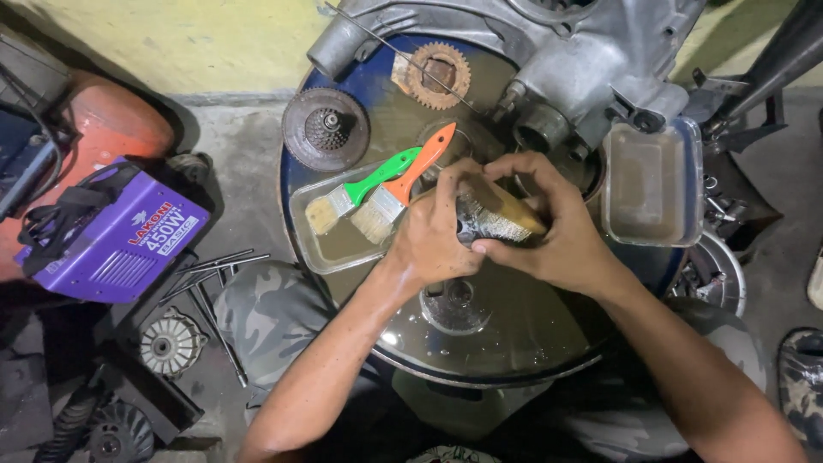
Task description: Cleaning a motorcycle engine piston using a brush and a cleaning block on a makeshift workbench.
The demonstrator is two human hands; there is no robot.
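A blue oil drum (pixel 296 184) serves as a workbench, its wet top carrying a grey engine casing (pixel 566 60) at the far edge and a clear tray (pixel 310 231) holding two paintbrushes, one green-handled (pixel 364 189), one orange-handled (pixel 410 178). Over the drum's centre, both hands close around a small ribbed metal part (pixel 493 225): the left hand (pixel 433 236) curls tightly about one end, the right hand (pixel 557 231) pinches the other, fingers bent. A rusty gear (pixel 438 75) lies beyond.
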